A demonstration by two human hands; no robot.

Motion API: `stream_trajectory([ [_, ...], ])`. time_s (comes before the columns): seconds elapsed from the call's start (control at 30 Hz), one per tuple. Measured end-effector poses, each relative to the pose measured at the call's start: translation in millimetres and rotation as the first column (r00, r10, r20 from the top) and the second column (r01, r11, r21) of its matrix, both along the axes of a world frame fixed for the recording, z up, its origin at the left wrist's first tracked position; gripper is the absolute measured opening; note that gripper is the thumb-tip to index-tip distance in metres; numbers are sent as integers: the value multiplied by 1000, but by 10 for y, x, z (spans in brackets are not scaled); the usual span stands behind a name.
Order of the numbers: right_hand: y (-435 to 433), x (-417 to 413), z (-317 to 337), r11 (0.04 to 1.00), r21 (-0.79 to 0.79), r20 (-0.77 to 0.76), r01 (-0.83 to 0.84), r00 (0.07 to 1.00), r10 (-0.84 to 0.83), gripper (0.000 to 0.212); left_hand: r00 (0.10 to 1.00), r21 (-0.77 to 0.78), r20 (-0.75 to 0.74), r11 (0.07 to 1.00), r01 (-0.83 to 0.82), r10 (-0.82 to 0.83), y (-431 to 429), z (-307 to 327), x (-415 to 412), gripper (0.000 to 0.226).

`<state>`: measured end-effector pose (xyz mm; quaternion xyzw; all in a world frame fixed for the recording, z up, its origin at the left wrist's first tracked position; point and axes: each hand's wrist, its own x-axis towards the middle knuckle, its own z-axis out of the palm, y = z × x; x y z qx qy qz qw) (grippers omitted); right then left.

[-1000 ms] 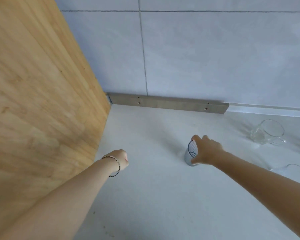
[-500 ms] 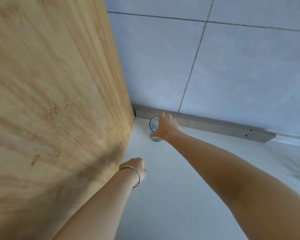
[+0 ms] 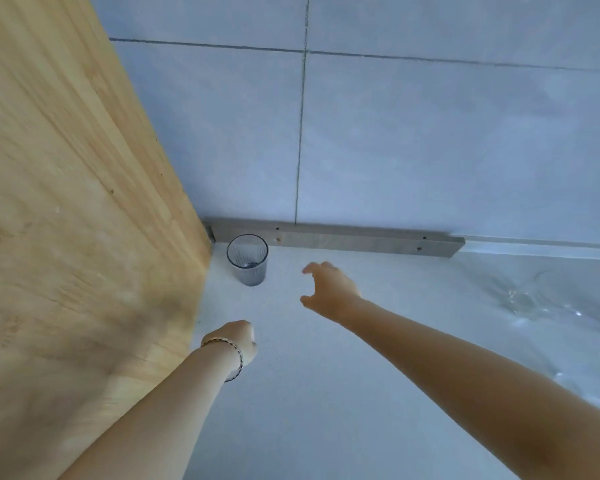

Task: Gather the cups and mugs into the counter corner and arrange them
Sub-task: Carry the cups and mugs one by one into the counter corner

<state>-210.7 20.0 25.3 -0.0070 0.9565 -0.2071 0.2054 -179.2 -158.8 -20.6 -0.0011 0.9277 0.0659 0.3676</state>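
Pale tiled wall meets a wooden side panel over the white desk, and the ribbed grey glass cup stands upright in that corner. Right hand hangs spread and empty beside it; left hand is clenched on nothing visible. Clear glass mugs blur at right: likely light, slick, breakable, best gripped round the body or by a handle

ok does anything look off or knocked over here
Nothing stands out. The grey glass stands upright on the counter in the corner, beside the wooden panel, and looks empty and whole. The right hand is open and apart from it. The clear glassware at right is too blurred to judge.
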Motion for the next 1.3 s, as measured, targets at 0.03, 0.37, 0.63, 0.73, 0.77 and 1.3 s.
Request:
stream_trajectory([
  [0.03, 234, 162, 0, 1000, 23, 32, 11, 999, -11, 47, 1000, -3, 0, 1000, 26, -26, 93, 7, 34, 17],
  [0.37, 2751, 1648, 166, 934, 262, 68, 241, 961, -267, 36, 981, 65, -80, 981, 181, -176, 1640, 31, 559, 16],
  [0.63, 3920, 2048, 82, 893, 448, 170, 39, 977, -128, 97, 983, 104, -62, 978, 180, -174, 2520, 76, 1035, 17],
  [0.73, 3961, 2046, -70, 875, 481, 181, -58, 983, -35, 94, 986, 113, -67, 981, 159, -152, 2595, 159, 1135, 21],
  [0.77, 3964, 2036, -98, 872, 486, 160, -62, 987, -19, 90, 988, 116, -68, 983, 143, -136, 2574, 178, 1164, 20],
  [1.3, 2294, 1328, 129, 937, 341, 113, -77, 993, 40, 83, 996, 33, -19, 996, -89, 90, 1043, 139, 1016, 34],
])
